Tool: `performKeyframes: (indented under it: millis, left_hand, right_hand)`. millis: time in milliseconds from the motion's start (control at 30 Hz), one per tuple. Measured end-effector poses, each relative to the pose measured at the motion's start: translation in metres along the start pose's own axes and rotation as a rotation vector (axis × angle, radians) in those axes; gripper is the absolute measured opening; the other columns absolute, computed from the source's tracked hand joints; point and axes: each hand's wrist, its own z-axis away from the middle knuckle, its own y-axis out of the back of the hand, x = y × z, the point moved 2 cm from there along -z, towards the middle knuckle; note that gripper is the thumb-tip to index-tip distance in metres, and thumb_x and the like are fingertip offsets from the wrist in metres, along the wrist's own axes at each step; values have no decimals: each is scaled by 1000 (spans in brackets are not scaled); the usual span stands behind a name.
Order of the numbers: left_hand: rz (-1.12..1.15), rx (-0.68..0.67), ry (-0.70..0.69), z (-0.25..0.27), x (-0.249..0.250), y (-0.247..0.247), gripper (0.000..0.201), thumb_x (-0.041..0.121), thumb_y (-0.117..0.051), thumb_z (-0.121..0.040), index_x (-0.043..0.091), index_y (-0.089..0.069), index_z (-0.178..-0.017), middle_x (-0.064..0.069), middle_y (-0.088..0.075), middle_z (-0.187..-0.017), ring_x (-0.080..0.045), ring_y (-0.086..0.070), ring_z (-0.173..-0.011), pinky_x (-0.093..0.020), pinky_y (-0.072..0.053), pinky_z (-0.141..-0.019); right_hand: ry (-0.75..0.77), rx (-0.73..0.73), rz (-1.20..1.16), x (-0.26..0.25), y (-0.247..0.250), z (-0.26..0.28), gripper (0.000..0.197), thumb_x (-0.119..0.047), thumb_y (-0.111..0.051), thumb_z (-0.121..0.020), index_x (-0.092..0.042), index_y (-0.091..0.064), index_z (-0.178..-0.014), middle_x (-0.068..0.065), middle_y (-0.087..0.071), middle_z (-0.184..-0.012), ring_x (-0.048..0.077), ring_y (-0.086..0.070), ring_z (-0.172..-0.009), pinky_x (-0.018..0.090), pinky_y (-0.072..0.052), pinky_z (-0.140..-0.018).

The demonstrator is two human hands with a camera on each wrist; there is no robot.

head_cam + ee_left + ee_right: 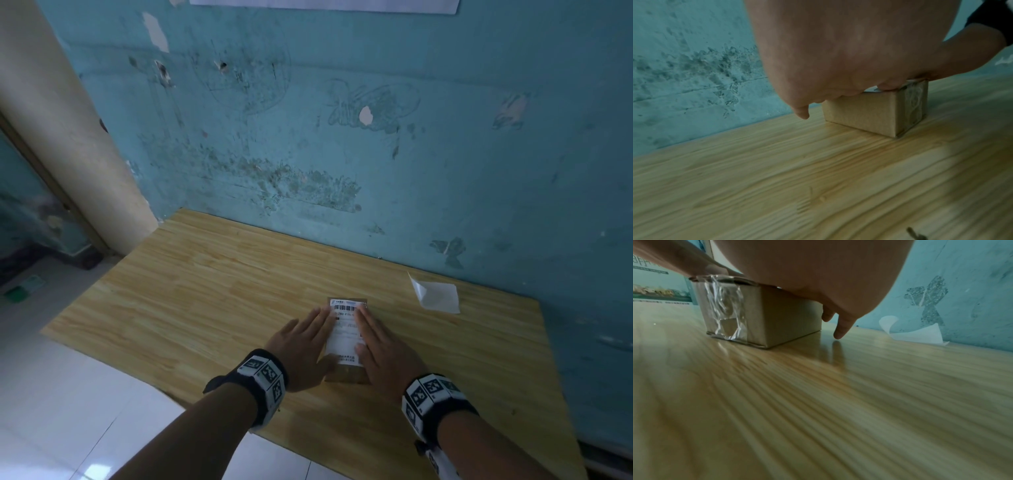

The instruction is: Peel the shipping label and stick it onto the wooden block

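With the shipping label [345, 330] lying on the wooden block [346, 371] between the flat, straight fingers of the left hand [303, 342] and right hand [383, 346], smoothing seemed underway; next, probably pressing edges.

Both forearms reach forward side by side, each wrist wrapped in a black band with printed markers. The left hand [301, 346] and right hand [385, 349] lie palm-down, fingers [364, 322] straight and together, pressing flat.
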Motion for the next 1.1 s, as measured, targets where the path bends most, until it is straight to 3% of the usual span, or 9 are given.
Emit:
performKeyframes:
  millis: [133, 300, 400, 567, 667, 733, 867, 1000, 1100]
  left_hand:
    - [65, 1, 22, -1, 4, 3, 80, 58, -20, -99, 12, 8, -159, -4, 9, -168, -16, 6, -155, -43, -12, -126]
    - [90, 61, 65, -9, 13, 19, 70, 47, -24, -103, 7, -10, -158, -9, -1, -169, -20, -2, -156, -43, -16, -125]
    - [92, 64, 74, -9, 11, 11, 74, 53, -18, -102, 9, -5, -159, -7, 0, -169, -20, -2, -156, -43, -16, -125]
    - [99, 18, 91, -9, -3, -2, 83, 66, -11, -96, 17, 13, -159, -3, -6, -169, -21, 1, -156, -46, -13, -125]
    - [121, -3, 99, -9, -1, -3, 81, 64, -10, -97, 16, 13, -158, -4, 1, -169, -21, 4, -155, -46, -11, -126]
    - [148, -22, 119, -8, 1, -5, 80, 63, -8, -97, 16, 14, -158, -4, 7, -169, -22, 7, -155, -46, -10, -125]
    - [218, -45, 159, -7, 4, -7, 79, 63, -7, -97, 17, 16, -158, -1, 9, -169, -22, 9, -155, -47, -11, -125]
    - [288, -25, 196, -2, 5, -5, 78, 63, -9, -97, 22, 16, -158, 3, 9, -169, -23, 5, -155, -48, -14, -123]
    - [353, -14, 229, 6, 6, -6, 77, 63, -8, -97, 22, 12, -159, 3, 8, -168, -24, 2, -155, -50, -17, -123]
  right_hand:
    - [-34, 49, -10, -3, -8, -3, 66, -44, -10, -98, -18, 0, -157, -5, 9, -165, 11, -7, -151, 36, -34, -115]
    - [-106, 95, 41, -18, -13, -15, 80, -57, -2, -93, -9, -7, -156, 7, 4, -165, 23, -1, -152, 40, -16, -122]
    - [-50, 51, 133, -14, -22, -20, 75, -53, -4, -96, -8, -13, -154, 13, 8, -164, 30, 7, -152, 51, -19, -120]
    - [-165, 115, -98, -14, -19, -15, 73, -51, -16, -97, -15, 7, -156, 0, 15, -164, 16, 4, -152, 41, -17, -122]
    - [-217, 130, -252, -15, -20, -14, 78, -49, -30, -97, -17, 10, -156, -2, 12, -164, 14, 5, -152, 40, -15, -122]
    - [-232, 152, -348, -15, -23, -15, 80, -47, -36, -96, -19, 9, -156, -2, 5, -165, 16, -1, -152, 40, -17, -122]
    - [-265, 179, -432, -15, -22, -16, 83, -52, -41, -89, -30, 5, -155, -4, -20, -159, 20, -34, -141, 44, -42, -109]
    - [-279, 108, -452, -13, -13, -11, 83, -56, -42, -91, -32, 6, -155, -2, -26, -154, 20, -38, -136, 40, -43, -105]
    - [-280, 142, -425, -11, -13, -2, 81, -57, -42, -90, -33, -1, -155, 0, -35, -150, 18, -42, -133, 41, -45, -105]
